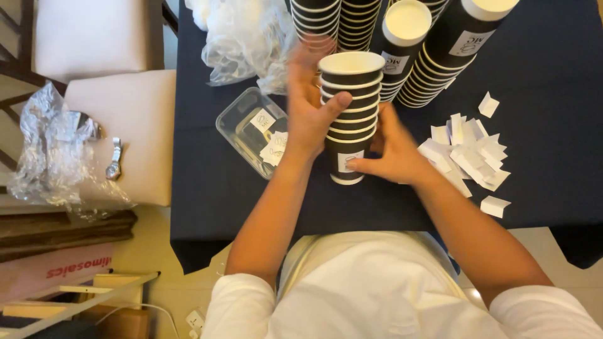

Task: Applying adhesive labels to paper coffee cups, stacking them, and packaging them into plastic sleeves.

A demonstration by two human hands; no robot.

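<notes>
Head view: left hand (311,116) and right hand (392,154) clasp a labelled cup stack (349,116), more stacks (402,50) behind, loose paper labels (468,154) still unused beside them.

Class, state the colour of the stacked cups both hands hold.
Black outside, white rims and insides, seen in the head view.

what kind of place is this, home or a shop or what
Probably a home or small workspace set up for labelling cups: a table under a dark cloth, stacks of black paper cups, a pile of cut white labels, and cushioned chairs.
</notes>
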